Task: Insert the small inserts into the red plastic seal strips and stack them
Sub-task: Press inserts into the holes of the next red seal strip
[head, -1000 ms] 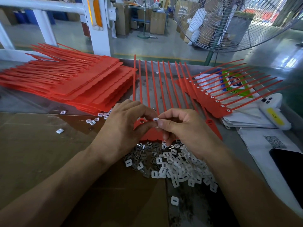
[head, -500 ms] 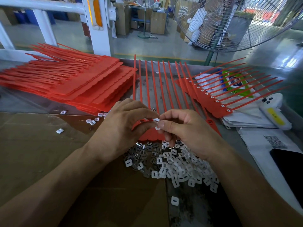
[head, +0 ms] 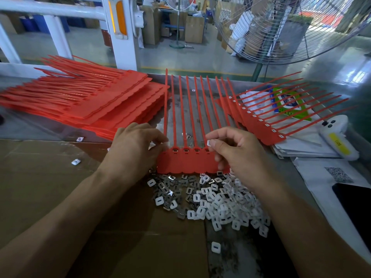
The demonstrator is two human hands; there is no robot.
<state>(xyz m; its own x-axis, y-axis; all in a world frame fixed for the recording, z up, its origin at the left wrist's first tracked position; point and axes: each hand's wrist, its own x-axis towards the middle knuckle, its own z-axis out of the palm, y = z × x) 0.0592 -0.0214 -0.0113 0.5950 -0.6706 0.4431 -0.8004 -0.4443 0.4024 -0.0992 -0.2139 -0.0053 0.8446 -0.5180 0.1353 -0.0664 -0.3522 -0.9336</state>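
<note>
Grey bench point(head: 200, 101), bearing cardboard point(head: 40, 187), red strip stacks point(head: 112, 101) left, insert pile point(head: 220, 205) centre, papers point(head: 301, 145) and scanner point(head: 339, 137) right.

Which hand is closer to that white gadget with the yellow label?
Right. The right hand sits at the red strip's right end, nearer the white device; the left hand is at the strip's far end.

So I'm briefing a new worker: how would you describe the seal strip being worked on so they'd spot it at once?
Start at the pile of white inserts on the table's near side. Directly behind it, between the left hand and right hand, lies the seal strip. Unlike the tall stack on the left and the fanned strip on the right, its tails point straight away.
</note>
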